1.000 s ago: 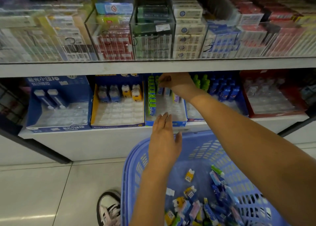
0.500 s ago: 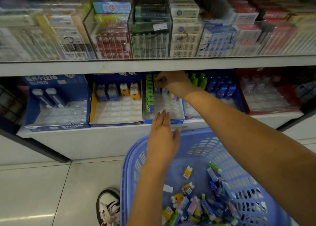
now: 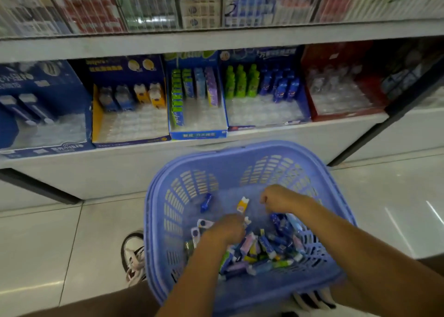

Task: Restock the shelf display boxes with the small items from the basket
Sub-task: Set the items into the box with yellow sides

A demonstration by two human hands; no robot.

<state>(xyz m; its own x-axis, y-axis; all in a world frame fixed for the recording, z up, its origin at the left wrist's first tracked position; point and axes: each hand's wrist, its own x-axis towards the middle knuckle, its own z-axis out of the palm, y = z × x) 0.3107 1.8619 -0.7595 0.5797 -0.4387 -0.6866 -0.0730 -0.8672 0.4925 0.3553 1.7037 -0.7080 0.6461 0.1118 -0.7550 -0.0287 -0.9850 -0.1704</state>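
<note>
The left grip (image 3: pixel 223 230) is curled, knuckles up, into a heap of small colourful packets (image 3: pixel 266 249). The right grip (image 3: pixel 280 198) is curled just beyond it. Blur and hidden fingertips leave it unclear whether either holds a packet. Both are inside the lilac-blue slotted plastic basket (image 3: pixel 156 196), above pale glossy floor tiles (image 3: pixel 60 232) and beside a black-and-white sneaker (image 3: pixel 134 252). Beyond, cardboard display boxes (image 3: pixel 197 134) line the white bottom shelf (image 3: pixel 312 134), their clear trays filled only at the back.
</note>
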